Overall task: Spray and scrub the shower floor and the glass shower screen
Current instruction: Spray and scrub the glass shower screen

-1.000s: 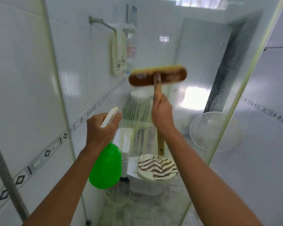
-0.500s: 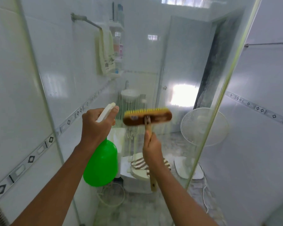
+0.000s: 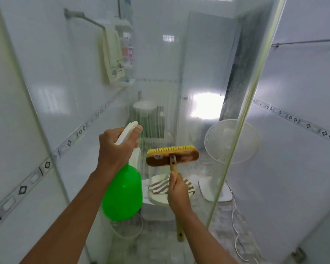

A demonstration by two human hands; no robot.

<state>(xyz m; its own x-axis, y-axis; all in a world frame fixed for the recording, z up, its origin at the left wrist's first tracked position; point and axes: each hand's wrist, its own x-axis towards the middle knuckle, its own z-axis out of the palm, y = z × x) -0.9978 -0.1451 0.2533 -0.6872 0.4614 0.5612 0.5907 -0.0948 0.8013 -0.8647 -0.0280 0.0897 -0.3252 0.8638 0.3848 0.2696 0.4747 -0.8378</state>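
Left hand (image 3: 117, 147) wrapped tight around the white spray top (image 3: 126, 132) of a green spray bottle (image 3: 123, 194), thumb up near the nozzle, bottle belly hanging down below the fist. Pointed at the glass shower screen (image 3: 208, 77) straight ahead. Right hand (image 3: 177, 193) closed around the wooden handle (image 3: 176, 202) of a scrub brush (image 3: 172, 156), gripping partway along it, with the end of the handle poking out below the wrist. Brush head up above the fist, lying sideways, brown back toward the camera and yellow bristles (image 3: 171, 149) on the far top edge (touching the glass or just shy of it, hard to tell). Bottle and brush side by side, close but not touching.

Behind the glass, a toilet (image 3: 156, 210) with a striped cloth (image 3: 160, 185) on its lid, right below the brush. Beside that, a white fan (image 3: 222, 141) standing on the floor with its cord (image 3: 236, 231) trailing along the tiles. Farther back, a small sink (image 3: 144, 105). Up on the left wall, a towel (image 3: 111, 56) hanging from a rail, and a little shelf with bottles (image 3: 127, 51) next to it. A band of diamond-pattern tiles (image 3: 46, 165) running along the left wall. Shower floor (image 3: 156, 250) down low between the arms, grey and speckled.
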